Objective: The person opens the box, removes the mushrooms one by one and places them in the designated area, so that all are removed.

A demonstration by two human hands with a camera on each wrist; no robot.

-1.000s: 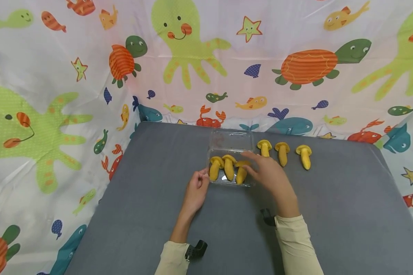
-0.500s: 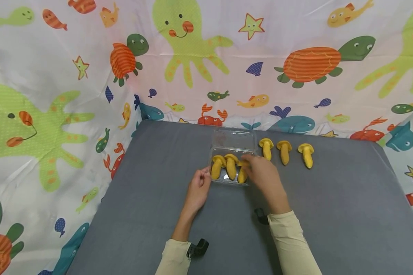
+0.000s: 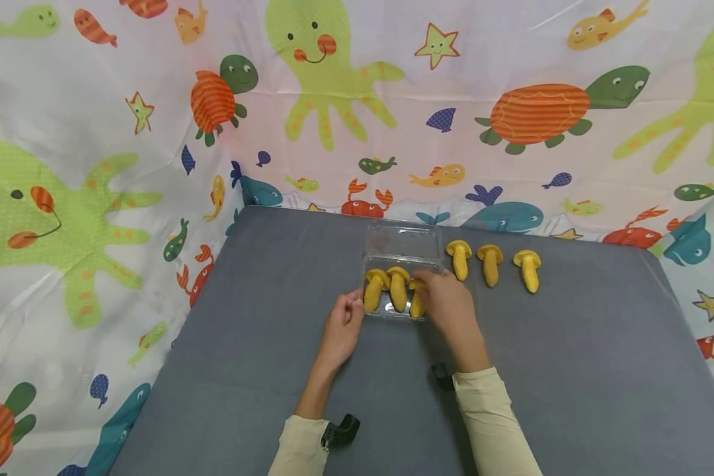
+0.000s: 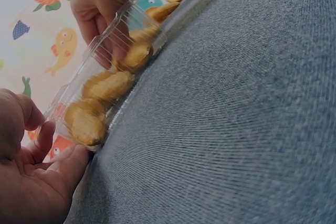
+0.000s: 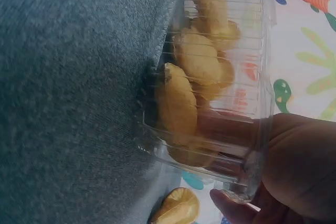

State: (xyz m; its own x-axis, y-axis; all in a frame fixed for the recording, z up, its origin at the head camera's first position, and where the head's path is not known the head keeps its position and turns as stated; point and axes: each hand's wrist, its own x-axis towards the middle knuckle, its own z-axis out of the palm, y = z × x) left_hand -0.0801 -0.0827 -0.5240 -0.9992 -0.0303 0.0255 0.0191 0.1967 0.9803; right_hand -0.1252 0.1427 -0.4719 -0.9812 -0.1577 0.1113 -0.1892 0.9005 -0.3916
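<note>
A clear plastic clamshell container lies with its lid laid back, and three yellow mushrooms sit in a row inside. My left hand pinches the container's left wall near the front corner. Reaching in from the right, my right hand pinches the rightmost mushroom by its cap, the fingertips partly hidden. The left mushroom and the middle mushroom lie untouched beside it. Through the ribbed wall in the right wrist view, a finger reaches the nearest mushroom.
Three more yellow mushrooms lie on the grey table right of the container: one close to it, one in the middle and one farthest right. A sea-animal curtain borders the table behind and at the sides.
My right hand has moved left and closed its fingers at the rightmost mushroom, uncovering more of the mushrooms outside. My left hand keeps its hold on the container.
</note>
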